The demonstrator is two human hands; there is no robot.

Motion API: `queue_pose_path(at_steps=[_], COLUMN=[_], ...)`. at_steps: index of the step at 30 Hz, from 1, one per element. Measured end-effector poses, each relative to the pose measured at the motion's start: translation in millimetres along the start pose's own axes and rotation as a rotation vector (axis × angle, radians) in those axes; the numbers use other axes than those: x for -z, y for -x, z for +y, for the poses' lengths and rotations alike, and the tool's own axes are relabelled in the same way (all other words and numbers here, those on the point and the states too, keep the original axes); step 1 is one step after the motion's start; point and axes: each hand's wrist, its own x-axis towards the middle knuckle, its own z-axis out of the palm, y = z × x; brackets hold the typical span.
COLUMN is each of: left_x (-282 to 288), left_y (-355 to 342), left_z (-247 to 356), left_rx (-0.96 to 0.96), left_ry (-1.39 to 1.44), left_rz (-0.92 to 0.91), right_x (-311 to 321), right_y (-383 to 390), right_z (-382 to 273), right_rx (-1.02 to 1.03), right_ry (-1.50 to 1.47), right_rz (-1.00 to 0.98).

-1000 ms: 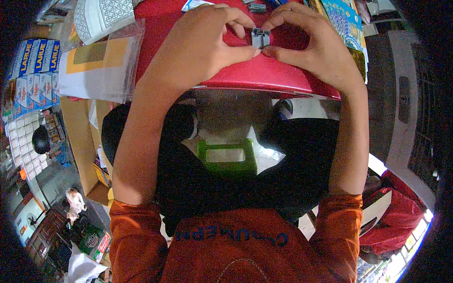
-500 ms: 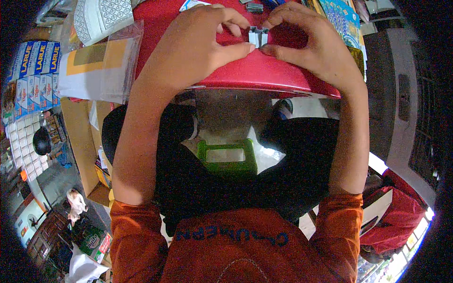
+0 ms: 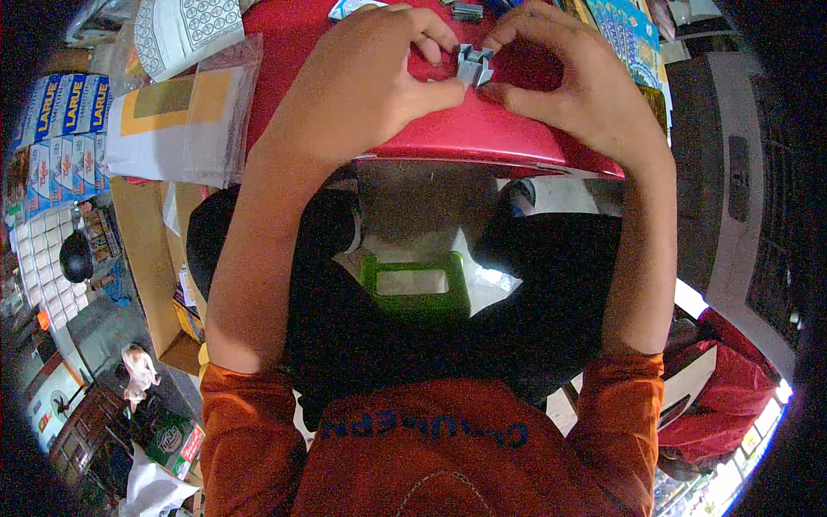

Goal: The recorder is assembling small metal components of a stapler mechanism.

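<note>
A small light-grey piece with notched, channel-like ends point(image 3: 475, 65) is near the front edge of the red table point(image 3: 431, 131). My left hand point(image 3: 366, 90) curves around its left side, thumb tip against the near end and fingers bent above. From the other side my right hand point(image 3: 579, 90) grips it the same way, thumb at the near end and forefinger arched over the far end. The piece's exact kind is not clear. Beyond it on the table lie more grey pieces point(image 3: 467, 12), close to my fingertips.
Left of the table are a clear plastic sleeve point(image 3: 226, 112), a sheet of printed circles point(image 3: 194, 33) and stacked blue-and-white cartons point(image 3: 65, 142). Blue packets point(image 3: 624, 39) lie at the table's right. Below, between my legs, stands a green plastic stool point(image 3: 413, 303). A grey appliance point(image 3: 732, 233) stands right.
The grey piece has tilted and turned slightly between my fingertips, showing more of its upper face. My left thumb has shifted a little to the right. Both hands stay around it.
</note>
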Motion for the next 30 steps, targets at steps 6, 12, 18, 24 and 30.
queue_pose_path(at_steps=[6,12,18,24,30], left_x=[2,6,7,7,9], left_y=[1,-3,-6,-4,-1], left_z=[6,9,18,10,20], left_rx=[-0.055,0.027,0.173,0.091,0.109], left_ry=[-0.045,0.009,0.005,0.019,0.032], left_rz=[-0.006,-0.033,-0.053,-0.038,-0.044], right_x=[-3,1,-2,3,1], right_y=[-2,-1,-1,0,1], right_z=[-1,-23,-4,-22,-23], right_rx=[-0.036,-0.075,-0.024,-0.047,-0.048], right_ry=[0.056,0.146,0.107,0.113,0.139], right_rz=[0.006,0.0,-0.009,-0.011,0.001])
